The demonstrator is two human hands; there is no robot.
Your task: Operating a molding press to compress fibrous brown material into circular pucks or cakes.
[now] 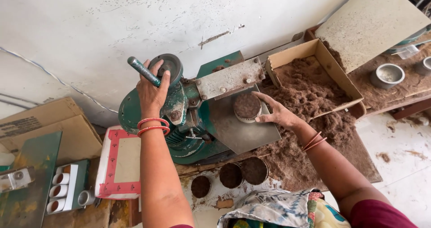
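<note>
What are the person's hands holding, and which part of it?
The left hand grips the green press machine by its crank handle. The right hand grips nothing; its fingertips touch the side of the round cup of brown fibre on the metal plate.

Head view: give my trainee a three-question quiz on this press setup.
1. True or false: the left hand grips the handle.
2. What does the right hand touch: A) the filled cup on the plate, B) the box, C) the metal bowl?
3. What fills the box?

Key: 1 true; 2 A; 3 brown fibrous powder.
</note>
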